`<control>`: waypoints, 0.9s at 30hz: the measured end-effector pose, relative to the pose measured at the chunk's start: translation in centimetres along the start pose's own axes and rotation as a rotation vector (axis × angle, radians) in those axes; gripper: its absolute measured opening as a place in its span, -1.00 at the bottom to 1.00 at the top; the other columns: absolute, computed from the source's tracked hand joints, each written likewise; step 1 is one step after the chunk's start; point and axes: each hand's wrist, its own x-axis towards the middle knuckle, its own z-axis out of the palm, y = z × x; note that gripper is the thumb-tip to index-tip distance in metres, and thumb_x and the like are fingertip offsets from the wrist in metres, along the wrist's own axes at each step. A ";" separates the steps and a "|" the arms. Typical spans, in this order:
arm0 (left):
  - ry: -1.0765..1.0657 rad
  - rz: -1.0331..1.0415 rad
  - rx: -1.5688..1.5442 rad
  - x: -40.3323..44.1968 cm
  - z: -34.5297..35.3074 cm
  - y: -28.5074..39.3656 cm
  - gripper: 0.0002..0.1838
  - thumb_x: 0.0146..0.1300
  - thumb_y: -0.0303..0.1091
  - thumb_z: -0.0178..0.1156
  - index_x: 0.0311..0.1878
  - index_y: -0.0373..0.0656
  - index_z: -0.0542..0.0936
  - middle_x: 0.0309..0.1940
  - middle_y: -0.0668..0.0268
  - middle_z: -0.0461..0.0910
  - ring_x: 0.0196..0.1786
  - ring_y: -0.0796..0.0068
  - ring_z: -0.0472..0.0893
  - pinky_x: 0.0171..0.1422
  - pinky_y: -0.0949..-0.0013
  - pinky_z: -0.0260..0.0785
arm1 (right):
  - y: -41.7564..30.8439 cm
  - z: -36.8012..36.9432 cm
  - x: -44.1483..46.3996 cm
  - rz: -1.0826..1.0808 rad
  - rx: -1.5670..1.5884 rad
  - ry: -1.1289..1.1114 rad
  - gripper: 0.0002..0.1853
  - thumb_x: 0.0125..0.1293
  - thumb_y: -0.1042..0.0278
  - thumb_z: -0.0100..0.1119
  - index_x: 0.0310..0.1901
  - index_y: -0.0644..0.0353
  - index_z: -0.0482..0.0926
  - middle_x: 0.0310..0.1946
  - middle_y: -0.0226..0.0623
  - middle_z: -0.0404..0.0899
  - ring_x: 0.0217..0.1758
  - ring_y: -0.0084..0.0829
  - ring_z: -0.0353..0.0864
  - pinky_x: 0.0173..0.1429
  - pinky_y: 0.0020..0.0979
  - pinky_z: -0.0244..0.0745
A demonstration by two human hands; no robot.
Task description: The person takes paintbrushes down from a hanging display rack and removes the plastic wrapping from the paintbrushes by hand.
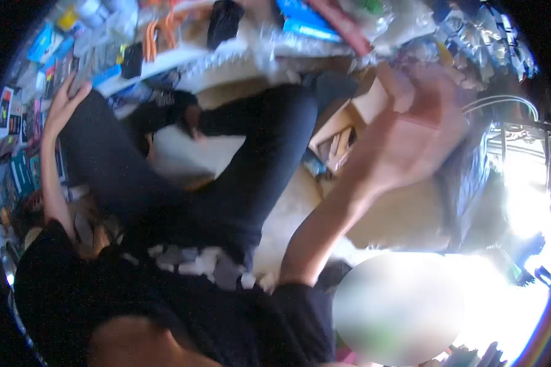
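My left hand (64,107) rests at the side of my raised knee in dark trousers (98,140), its fingers apart and nothing in them. Large and close to the camera on the right, my right hand (422,122) is raised and smeared by motion. Its fingers are too blurred to show whether they hold anything. Behind it stands an open cardboard box (370,101) with small items inside. A reddish long object (343,27) reaches down toward the fingertips; contact with them cannot be made out.
Packaged goods (43,79) line the left side. Orange cords (150,40), a black item (223,23) and a blue package (306,21) lie at the top. Clear plastic bags (471,37) fill the upper right. A wire rack (514,125) stands at the right.
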 end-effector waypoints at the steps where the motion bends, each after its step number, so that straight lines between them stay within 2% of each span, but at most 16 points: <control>1: -0.100 -0.088 -0.046 0.4 -0.2 -0.7 -0.16 0.29 0.06 0.26 0.41 -0.39 0.27 0.25 0.00 0.47 0.27 0.30 0.49 0.36 0.33 0.26 | 2.8 -1.1 -2.5 0.140 -0.124 -0.128 -0.27 0.18 0.15 0.44 0.28 0.35 0.34 0.16 -0.09 0.45 0.28 -0.17 0.43 0.36 -0.18 0.31; 2: -0.226 -0.175 -0.089 1.0 -0.3 -1.5 -0.16 0.29 0.07 0.26 0.42 -0.37 0.27 0.21 0.03 0.51 0.24 0.34 0.51 0.34 0.35 0.27 | 5.8 -0.4 -6.6 0.311 -0.286 -0.163 -0.22 0.17 0.16 0.45 0.35 0.28 0.30 0.23 -0.02 0.38 0.35 -0.10 0.34 0.42 -0.14 0.22; 3: -0.219 -0.216 -0.091 1.9 -0.3 -2.3 -0.19 0.30 0.06 0.25 0.41 -0.34 0.30 0.09 0.12 0.58 0.12 0.44 0.56 0.25 0.41 0.31 | 8.0 0.4 -11.2 0.437 -0.445 -0.204 -0.21 0.17 0.16 0.43 0.38 0.24 0.28 0.30 0.05 0.30 0.43 -0.03 0.24 0.46 -0.09 0.15; 5: -0.392 -0.274 -0.121 4.2 -0.5 -3.4 -0.26 0.31 0.01 0.25 0.37 -0.34 0.35 -0.07 0.21 0.61 -0.04 0.49 0.59 0.13 0.47 0.35 | 9.5 1.1 -16.7 0.383 -0.632 -0.222 -0.34 0.20 0.19 0.36 0.34 0.06 0.40 0.36 -0.05 0.28 0.50 0.06 0.13 0.49 -0.03 0.09; 6: -0.454 -0.318 -0.119 4.9 -0.5 -4.6 -0.29 0.32 -0.01 0.24 0.35 -0.33 0.38 -0.10 0.23 0.61 -0.07 0.49 0.60 0.10 0.47 0.36 | 9.4 0.6 -16.5 0.451 -0.550 -0.178 -0.45 0.22 0.22 0.34 0.27 -0.02 0.50 0.35 -0.12 0.31 0.49 0.05 0.16 0.47 -0.02 0.10; 9: -0.316 -0.254 -0.106 4.2 0.9 -4.3 -0.38 0.36 -0.08 0.21 0.30 -0.37 0.40 -0.16 0.27 0.61 -0.10 0.52 0.60 0.06 0.47 0.36 | 10.4 0.7 -15.7 0.473 -0.503 -0.119 -0.52 0.23 0.24 0.32 0.22 -0.04 0.55 0.35 -0.14 0.32 0.49 0.04 0.17 0.46 -0.01 0.10; 12: -0.324 -0.215 -0.034 5.1 0.7 -5.2 -0.38 0.37 -0.15 0.21 0.31 -0.44 0.37 -0.15 0.26 0.62 -0.11 0.53 0.61 0.05 0.47 0.37 | 9.4 0.2 -14.6 0.447 -0.543 -0.119 -0.52 0.25 0.26 0.29 0.22 0.06 0.53 0.19 -0.10 0.45 0.36 0.00 0.34 0.40 -0.03 0.19; 13: -0.342 -0.203 -0.019 5.6 0.7 -6.2 -0.39 0.37 -0.16 0.21 0.31 -0.44 0.37 -0.15 0.25 0.62 -0.12 0.53 0.61 0.03 0.48 0.37 | 8.7 -0.5 -13.2 0.576 0.150 0.030 -0.49 0.29 0.18 0.23 0.27 0.02 0.47 0.10 -0.13 0.50 0.26 -0.09 0.45 0.33 -0.02 0.29; 16: -0.282 -0.190 0.000 5.4 0.8 -6.2 -0.42 0.39 -0.18 0.18 0.29 -0.46 0.37 -0.16 0.26 0.62 -0.16 0.55 0.62 -0.01 0.49 0.38 | 5.3 -1.8 -8.8 0.451 1.588 0.198 -0.44 0.43 0.05 0.02 0.40 -0.01 0.26 -0.26 -0.28 0.59 -0.31 -0.39 0.67 -0.17 -0.14 0.64; 18: -0.361 -0.179 0.094 5.5 0.8 -8.9 -0.60 0.35 -0.29 0.18 0.12 -0.39 0.50 -0.21 0.28 0.62 -0.19 0.53 0.61 -0.02 0.45 0.40 | 2.1 -2.9 -4.6 0.483 1.562 -0.243 -0.77 0.46 0.27 0.02 -0.03 0.25 0.50 -0.52 -0.13 0.55 -0.51 -0.25 0.63 -0.39 -0.13 0.63; 19: -0.406 -0.135 0.210 5.5 0.2 -10.2 -0.67 0.32 -0.33 0.18 0.04 -0.37 0.54 -0.23 0.29 0.61 -0.20 0.50 0.60 -0.01 0.43 0.41 | 1.2 -3.2 -3.8 0.402 1.487 -0.354 -0.77 0.46 0.26 0.03 -0.04 0.25 0.50 -0.52 -0.13 0.55 -0.51 -0.25 0.63 -0.39 -0.14 0.63; 22: -0.159 -0.070 0.143 3.0 0.9 -2.0 -0.80 0.18 -0.37 0.22 -0.23 -0.33 0.57 -0.32 0.29 0.58 -0.19 0.44 0.56 -0.05 0.31 0.41 | 1.1 -2.3 -3.7 0.284 1.387 -0.358 -0.77 0.45 0.26 0.04 -0.06 0.25 0.50 -0.53 -0.14 0.55 -0.52 -0.25 0.63 -0.41 -0.15 0.62; 23: -0.261 -0.101 0.297 3.4 0.2 -1.6 -0.78 0.16 -0.38 0.22 -0.18 -0.33 0.58 -0.31 0.27 0.59 -0.17 0.44 0.55 -0.02 0.32 0.41 | 1.3 -1.9 -4.0 0.275 1.375 -0.351 -0.77 0.45 0.25 0.04 -0.06 0.26 0.51 -0.53 -0.14 0.55 -0.52 -0.26 0.62 -0.41 -0.16 0.62; 25: -0.180 -0.141 -0.059 3.6 2.1 -1.8 -0.85 0.11 -0.45 0.26 -0.27 -0.29 0.56 -0.43 0.31 0.50 -0.30 0.48 0.50 -0.14 0.33 0.37 | 1.8 -1.3 -4.1 0.241 1.348 -0.366 -0.76 0.44 0.25 0.04 -0.08 0.26 0.51 -0.53 -0.14 0.55 -0.53 -0.26 0.62 -0.42 -0.16 0.61; 26: -0.151 -0.114 0.133 4.1 2.4 -3.2 -0.85 0.12 -0.47 0.26 -0.25 -0.29 0.56 -0.47 0.35 0.47 -0.33 0.54 0.49 -0.19 0.35 0.36 | 2.0 -1.1 -3.8 0.222 1.341 -0.357 -0.76 0.44 0.25 0.05 -0.08 0.26 0.51 -0.54 -0.14 0.55 -0.53 -0.26 0.62 -0.42 -0.17 0.61; 27: -0.131 -0.072 0.044 4.4 2.7 -4.0 -0.83 0.16 -0.44 0.28 -0.23 -0.30 0.57 -0.48 0.36 0.48 -0.34 0.55 0.50 -0.21 0.36 0.36 | 2.1 -1.0 -3.3 0.205 1.343 -0.340 -0.76 0.43 0.24 0.05 -0.09 0.26 0.51 -0.54 -0.14 0.55 -0.53 -0.26 0.62 -0.42 -0.17 0.60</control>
